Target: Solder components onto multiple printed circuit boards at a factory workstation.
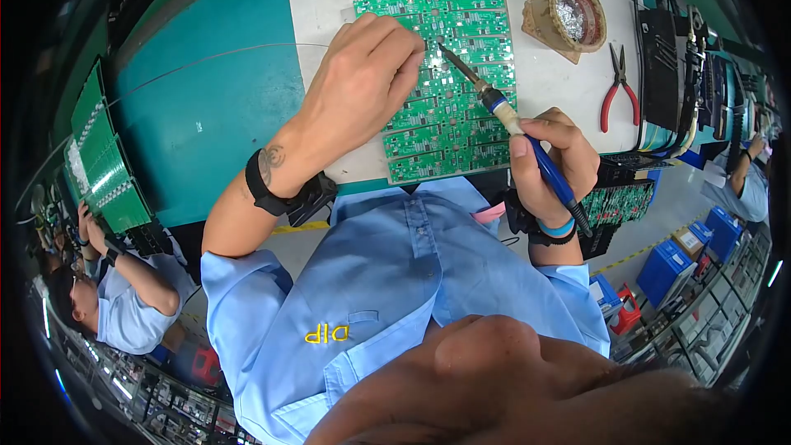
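Note:
A panel of green circuit boards (pixel 424 148) lies on the white work surface in front of me. My left hand (pixel 362 70) is closed in a pinch over the panel's left side, on a thin solder wire (pixel 247 48) that trails off to the left. Its fingertips are turned from view. From the right, my right hand (pixel 560 152) grips a soldering iron (pixel 503 112) with a blue handle. The iron slants up and left, its tip at the middle of the panel near my left fingers. Whether the tip touches the board I cannot tell.
A round tan pot (pixel 568 18) with shiny metal bits stands beyond the iron. Red-handled pliers (pixel 619 91) lie right of it, near a black holder (pixel 662 66) and cables. A teal mat (pixel 222 115) spreads left. A co-worker (pixel 136 297) handles a green board panel (pixel 107 156).

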`<state>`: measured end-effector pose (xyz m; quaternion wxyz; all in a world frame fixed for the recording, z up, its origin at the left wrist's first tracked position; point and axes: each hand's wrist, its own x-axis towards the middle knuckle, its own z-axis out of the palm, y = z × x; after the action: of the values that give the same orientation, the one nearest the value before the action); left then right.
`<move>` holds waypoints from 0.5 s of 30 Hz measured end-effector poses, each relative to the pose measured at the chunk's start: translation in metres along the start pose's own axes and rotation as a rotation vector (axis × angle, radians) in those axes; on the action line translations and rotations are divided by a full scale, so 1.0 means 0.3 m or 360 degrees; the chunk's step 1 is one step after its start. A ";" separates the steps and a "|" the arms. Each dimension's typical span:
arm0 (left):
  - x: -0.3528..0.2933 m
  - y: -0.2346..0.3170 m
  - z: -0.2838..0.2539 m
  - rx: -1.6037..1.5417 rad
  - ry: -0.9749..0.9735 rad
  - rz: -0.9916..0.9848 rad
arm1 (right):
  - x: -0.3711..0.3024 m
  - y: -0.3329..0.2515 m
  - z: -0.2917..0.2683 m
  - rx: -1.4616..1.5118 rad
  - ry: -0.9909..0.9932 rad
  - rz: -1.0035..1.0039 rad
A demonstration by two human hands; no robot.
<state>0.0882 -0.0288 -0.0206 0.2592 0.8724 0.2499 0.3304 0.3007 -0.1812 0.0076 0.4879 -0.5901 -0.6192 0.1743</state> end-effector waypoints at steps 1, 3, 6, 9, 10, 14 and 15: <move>0.001 0.001 0.001 0.0000 0.0000 -0.0002 | 0.001 -0.002 -0.001 -0.0006 -0.0007 0.0007; 0.003 0.003 0.002 -0.0001 0.0005 -0.0001 | 0.001 -0.001 -0.002 -0.0011 -0.0015 0.0015; 0.005 0.002 0.004 -0.0007 0.0005 -0.0003 | 0.003 0.002 -0.002 0.0008 -0.0013 0.0011; 0.007 0.001 0.005 -0.0017 0.0004 -0.0010 | 0.006 0.005 0.000 0.0012 -0.0009 -0.0004; 0.008 0.000 0.005 -0.0016 0.0003 -0.0011 | 0.007 0.005 0.000 0.0014 -0.0006 -0.0011; 0.009 0.000 0.006 -0.0009 -0.0001 -0.0009 | 0.007 0.001 -0.001 0.0002 -0.0001 -0.0018; 0.009 0.000 0.006 -0.0006 -0.0006 -0.0006 | 0.007 -0.002 -0.002 0.0003 -0.0002 -0.0019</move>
<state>0.0912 -0.0278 -0.0207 0.2619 0.8721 0.2504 0.3287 0.3012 -0.1796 0.0091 0.4892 -0.5857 -0.6228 0.1722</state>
